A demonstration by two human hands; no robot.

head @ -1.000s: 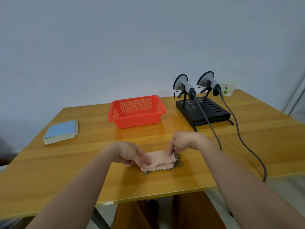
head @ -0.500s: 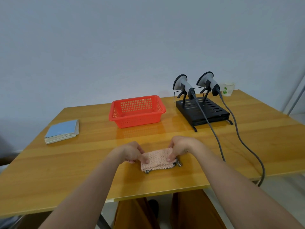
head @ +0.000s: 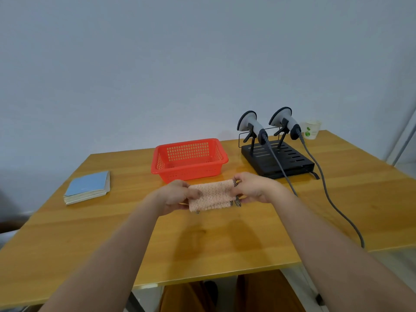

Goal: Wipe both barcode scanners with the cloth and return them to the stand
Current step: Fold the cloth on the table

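Observation:
A folded pink cloth (head: 212,195) with a dark checked edge hangs stretched between my hands, lifted above the wooden table (head: 225,244). My left hand (head: 174,195) grips its left end and my right hand (head: 253,188) grips its right end. Two grey-and-black barcode scanners, the left scanner (head: 252,127) and the right scanner (head: 286,121), stand upright on the black slotted stand (head: 276,161) at the back right. Their grey cables (head: 331,199) trail over the table's right edge.
A red plastic basket (head: 189,158) sits just behind the cloth, left of the stand. A blue-covered notebook (head: 89,186) lies at the table's left. A white paper cup (head: 313,129) stands behind the right scanner by the wall.
Both hands have closed on the cloth's ends and lifted it off the table, moving it away from me towards the basket. The scanners have not moved.

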